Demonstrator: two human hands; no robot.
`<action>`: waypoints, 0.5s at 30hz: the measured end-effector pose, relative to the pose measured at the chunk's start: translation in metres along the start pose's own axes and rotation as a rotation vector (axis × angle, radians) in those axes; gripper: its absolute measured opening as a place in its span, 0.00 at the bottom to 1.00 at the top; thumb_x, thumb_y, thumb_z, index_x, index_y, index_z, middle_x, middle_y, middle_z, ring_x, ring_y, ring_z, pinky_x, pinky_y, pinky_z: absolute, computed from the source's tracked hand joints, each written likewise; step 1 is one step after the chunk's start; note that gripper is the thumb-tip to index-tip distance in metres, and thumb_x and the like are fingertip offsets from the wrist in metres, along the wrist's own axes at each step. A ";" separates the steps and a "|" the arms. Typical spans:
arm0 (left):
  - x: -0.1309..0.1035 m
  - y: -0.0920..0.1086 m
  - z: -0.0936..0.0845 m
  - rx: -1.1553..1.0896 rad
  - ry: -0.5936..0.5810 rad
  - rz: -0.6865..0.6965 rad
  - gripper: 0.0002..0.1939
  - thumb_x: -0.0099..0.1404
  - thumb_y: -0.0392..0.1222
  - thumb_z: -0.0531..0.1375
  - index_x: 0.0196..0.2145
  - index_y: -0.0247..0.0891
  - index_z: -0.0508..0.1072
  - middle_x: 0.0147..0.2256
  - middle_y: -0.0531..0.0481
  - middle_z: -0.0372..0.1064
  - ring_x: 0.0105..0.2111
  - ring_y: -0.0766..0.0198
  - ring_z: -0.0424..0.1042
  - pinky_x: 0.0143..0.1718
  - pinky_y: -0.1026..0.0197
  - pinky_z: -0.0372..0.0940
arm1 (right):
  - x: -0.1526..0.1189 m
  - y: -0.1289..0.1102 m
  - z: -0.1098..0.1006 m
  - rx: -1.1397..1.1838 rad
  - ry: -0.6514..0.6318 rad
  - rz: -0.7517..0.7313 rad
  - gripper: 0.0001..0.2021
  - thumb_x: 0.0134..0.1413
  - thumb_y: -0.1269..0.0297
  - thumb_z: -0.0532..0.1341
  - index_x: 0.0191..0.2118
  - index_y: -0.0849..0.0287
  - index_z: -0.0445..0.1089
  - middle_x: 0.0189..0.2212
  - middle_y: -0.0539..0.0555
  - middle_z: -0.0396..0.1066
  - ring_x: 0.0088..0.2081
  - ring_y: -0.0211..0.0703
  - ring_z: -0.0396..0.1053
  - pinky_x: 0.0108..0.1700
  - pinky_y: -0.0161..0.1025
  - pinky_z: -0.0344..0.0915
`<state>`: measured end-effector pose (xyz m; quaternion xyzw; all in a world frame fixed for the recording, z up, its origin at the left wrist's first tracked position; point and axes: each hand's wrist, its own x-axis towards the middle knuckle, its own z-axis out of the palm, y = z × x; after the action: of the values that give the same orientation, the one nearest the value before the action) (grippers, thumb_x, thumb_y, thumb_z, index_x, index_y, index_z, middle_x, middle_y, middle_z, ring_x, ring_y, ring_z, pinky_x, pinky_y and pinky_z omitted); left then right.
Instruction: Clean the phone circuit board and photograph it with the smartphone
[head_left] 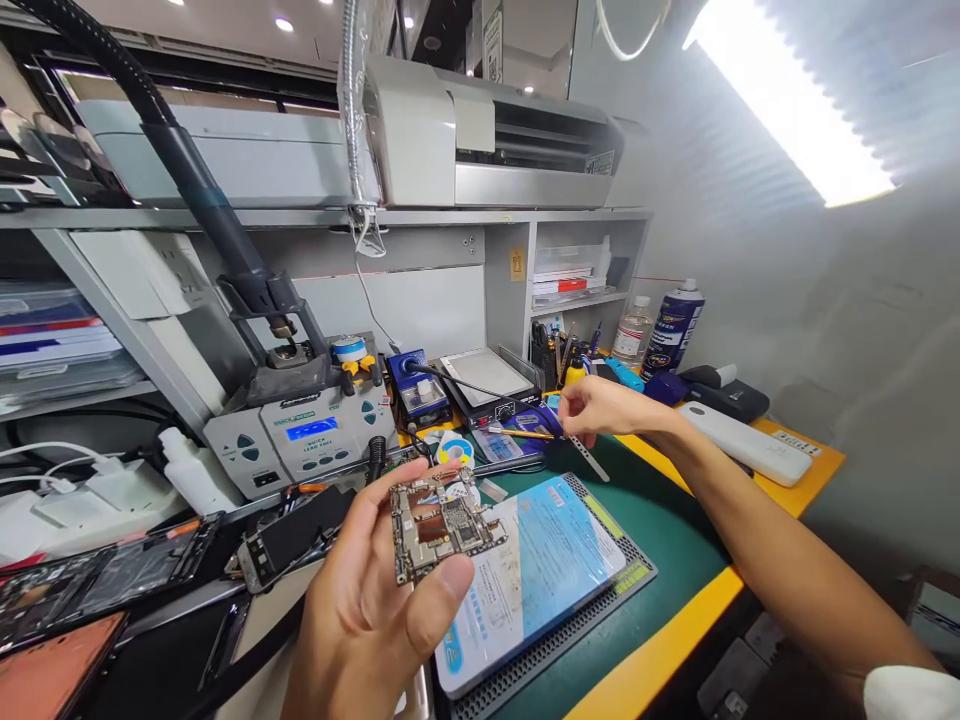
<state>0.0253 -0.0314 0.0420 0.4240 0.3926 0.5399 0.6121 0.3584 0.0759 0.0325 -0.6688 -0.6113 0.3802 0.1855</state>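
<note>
My left hand [375, 610] holds a phone logic board [439, 525] by its edges, between the thumb in front and the fingers behind. The board is tilted toward me, showing metal shields, chips and bare copper-coloured patches. Farther off, my right hand [592, 408] is closed in a pinch over the back of the green mat. Just below its fingers, a thin metal strip with small holes [591, 460] slants down to the right; whether it is held I cannot tell. A slim stick [525, 433] ends close to those fingers, beside a purple item [514, 445].
A blue and white package [555, 560] lies on a perforated grey plate [637, 568] on the green mat [675, 510]. A soldering station [315, 435] stands at the back left. Opened phone parts [112, 575] lie at left. A spray can [673, 335] and bottle [632, 335] stand at right.
</note>
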 end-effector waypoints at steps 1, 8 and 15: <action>-0.001 0.000 0.001 -0.004 0.005 -0.012 0.44 0.47 0.54 0.79 0.59 0.43 0.71 0.59 0.39 0.77 0.57 0.40 0.78 0.48 0.56 0.79 | 0.000 -0.001 0.000 0.032 0.011 -0.033 0.18 0.71 0.58 0.66 0.60 0.59 0.72 0.58 0.59 0.74 0.53 0.53 0.76 0.53 0.54 0.77; 0.000 0.003 0.000 0.021 0.022 0.003 0.44 0.47 0.56 0.79 0.59 0.44 0.72 0.60 0.43 0.77 0.59 0.43 0.77 0.46 0.62 0.78 | -0.010 -0.005 0.003 0.343 0.011 -0.261 0.18 0.71 0.58 0.66 0.61 0.59 0.71 0.56 0.59 0.74 0.51 0.51 0.77 0.51 0.52 0.78; 0.005 0.004 -0.003 0.041 0.064 0.025 0.43 0.48 0.56 0.78 0.59 0.44 0.72 0.58 0.44 0.78 0.63 0.42 0.74 0.47 0.61 0.78 | -0.012 0.001 0.004 0.589 -0.188 -0.348 0.17 0.71 0.57 0.66 0.59 0.60 0.72 0.55 0.59 0.75 0.49 0.50 0.77 0.50 0.51 0.78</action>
<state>0.0213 -0.0264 0.0443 0.4237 0.4176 0.5528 0.5835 0.3568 0.0632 0.0325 -0.4346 -0.5946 0.5629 0.3751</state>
